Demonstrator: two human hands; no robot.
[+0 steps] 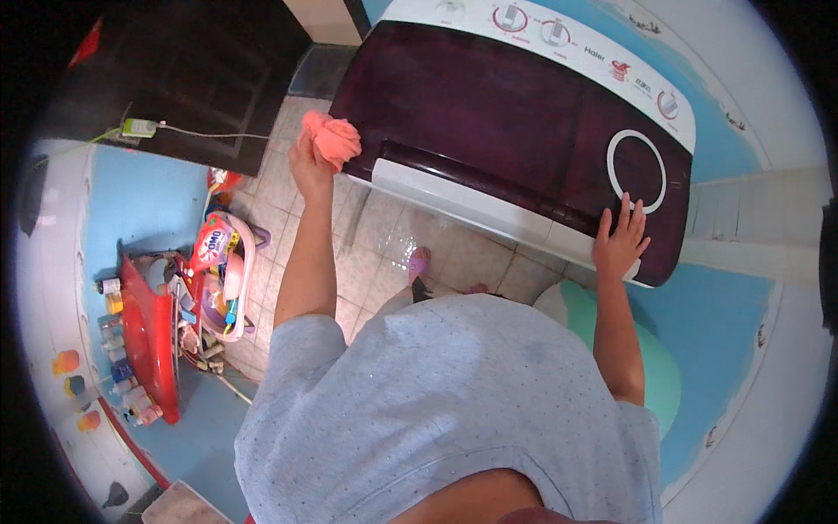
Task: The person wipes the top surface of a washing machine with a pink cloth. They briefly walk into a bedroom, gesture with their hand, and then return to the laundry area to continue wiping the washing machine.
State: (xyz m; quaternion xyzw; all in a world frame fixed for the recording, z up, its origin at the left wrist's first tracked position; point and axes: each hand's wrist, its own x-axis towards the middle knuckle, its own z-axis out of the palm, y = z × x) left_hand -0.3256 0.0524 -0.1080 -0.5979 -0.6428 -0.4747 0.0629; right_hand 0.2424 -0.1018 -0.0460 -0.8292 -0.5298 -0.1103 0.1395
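Note:
A twin-tub washing machine (471, 96) with a dark maroon top and a white control panel (594, 54) stands in front of me. At its left front corner, my left hand (310, 166) is closed on a crumpled coral-pink cloth (334, 138), which touches the edge of the lid. My right hand (621, 240) lies with its fingers spread on the machine's front right corner. Its fingertips reach the lower edge of the white ring (636, 171) on the smaller lid. Several round knobs (511, 17) sit along the panel.
To the left, a pink basin (237, 279) holds bottles and packets beside a red rack (148, 341) with several small bottles. A green plug adapter (139, 128) trails a white cord over the tiled floor (367, 253). A mint-green tub (659, 375) stands by my right arm.

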